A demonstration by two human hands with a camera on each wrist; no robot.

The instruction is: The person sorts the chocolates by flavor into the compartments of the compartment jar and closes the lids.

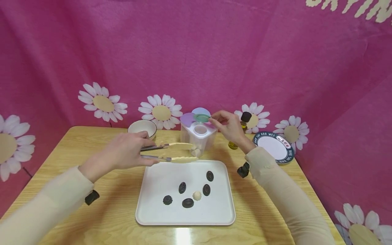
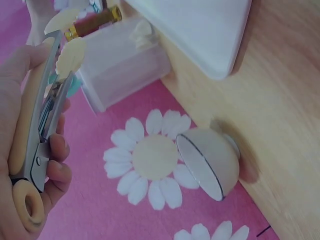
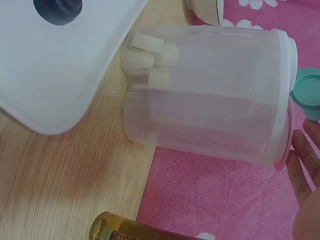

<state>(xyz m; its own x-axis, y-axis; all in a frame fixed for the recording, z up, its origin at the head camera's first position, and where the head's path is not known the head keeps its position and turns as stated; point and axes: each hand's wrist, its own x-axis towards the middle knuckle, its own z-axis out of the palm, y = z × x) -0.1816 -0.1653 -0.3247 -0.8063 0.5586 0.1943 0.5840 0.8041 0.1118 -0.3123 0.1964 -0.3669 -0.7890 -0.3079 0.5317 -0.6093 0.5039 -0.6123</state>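
My left hand (image 1: 130, 149) grips a pair of tongs (image 2: 37, 120) with tan tips that stand apart, nothing between them. They reach in front of a translucent divided container (image 3: 210, 95) with coloured flip lids. At the container's top my right hand (image 1: 228, 126) pinches the edge of the raised green lid (image 1: 202, 118), and the round opening (image 1: 200, 129) below it is uncovered. Several cream-coloured pieces (image 3: 150, 55) lie at the bottom of one compartment. On the white tray (image 1: 153, 214) are several dark chocolates (image 1: 188, 203) and one cream-coloured chocolate (image 1: 197, 195).
A white bowl (image 1: 142, 127) stands behind my left hand. Right of the container are a bottle of amber liquid (image 3: 135, 230) with a dark cap and a plate (image 1: 272, 146) with a dark patterned rim. A pink cloth with daisies (image 1: 183, 61) hangs behind the wooden table (image 1: 104, 211).
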